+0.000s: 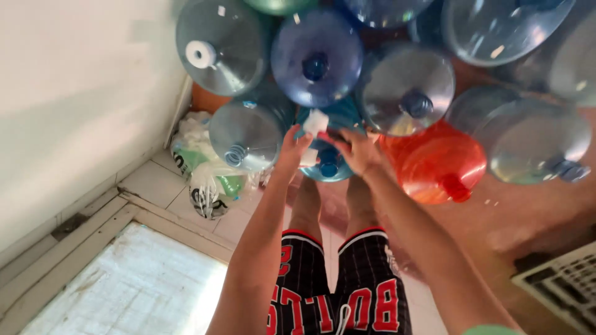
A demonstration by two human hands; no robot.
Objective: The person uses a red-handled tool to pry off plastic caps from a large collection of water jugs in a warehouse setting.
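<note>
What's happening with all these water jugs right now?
A person stands over a cluster of big water jugs on the floor. Both hands are on a blue jug in front of their legs: the left hand and right hand are at its top, by a white piece. A red jug lies beside it.

Translucent blue plastic water jug, upright on the floor among similar jugs, dark-blue capped neck upward; white cloth against its shoulder.

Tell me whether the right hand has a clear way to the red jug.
Probably yes: the right hand rests on the blue jug right beside the red jug, with nothing showing between them.
</note>
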